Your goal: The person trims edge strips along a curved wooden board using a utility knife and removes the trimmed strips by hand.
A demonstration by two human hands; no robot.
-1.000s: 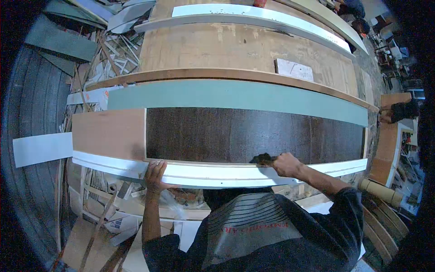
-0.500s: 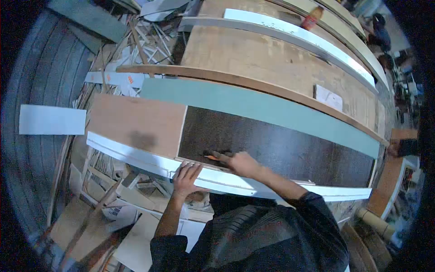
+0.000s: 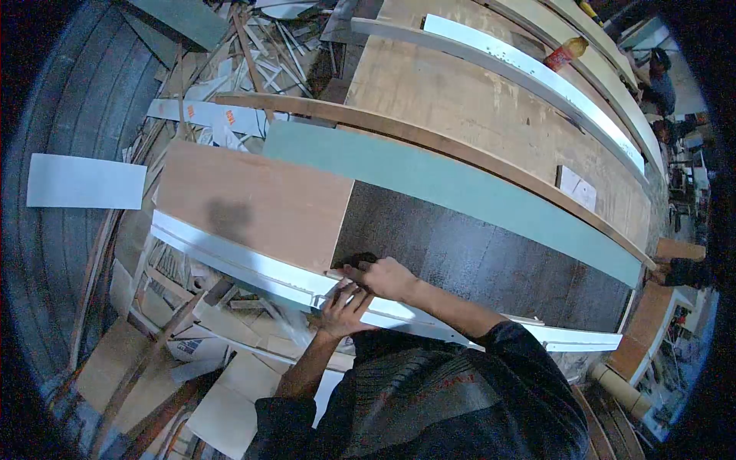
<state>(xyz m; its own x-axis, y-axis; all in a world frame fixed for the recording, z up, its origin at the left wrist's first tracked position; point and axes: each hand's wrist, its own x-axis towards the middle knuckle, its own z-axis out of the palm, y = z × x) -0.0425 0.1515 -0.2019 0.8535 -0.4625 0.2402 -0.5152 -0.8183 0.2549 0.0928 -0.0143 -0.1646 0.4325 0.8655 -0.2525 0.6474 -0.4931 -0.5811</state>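
Right hand [image 3: 389, 280]: over the near left corner of the dark panel [image 3: 491, 253], where it meets the tan panel [image 3: 257, 195]. Fingers curled in tight; whether they close around anything, cannot tell, as the knuckles hide it. Dark patch just past the knuckles, too unclear to name.

Left hand [image 3: 345, 310]: on the white strip [image 3: 245, 257], just below the right hand, the two nearly meeting. Fingers laid over the strip, slightly spread; cannot tell whether they clamp it.

White strip runs along the near edge of both panels, left end to right. Dark panel lies right of the tan one, a pale edge between. A soft shadow falls on the tan panel.

Beyond: green board [image 3: 429, 175], then a brown batten [image 3: 276, 104] alongside it. Farther off, stained bench [image 3: 445, 84] bearing a white block [image 3: 576, 188], a white board [image 3: 491, 47] and a bottle [image 3: 565, 54]. White sheet [image 3: 87, 182] to the far left, offcuts [image 3: 272, 61] heaped at upper left. Another person [image 3: 659, 86] at upper right, well apart.
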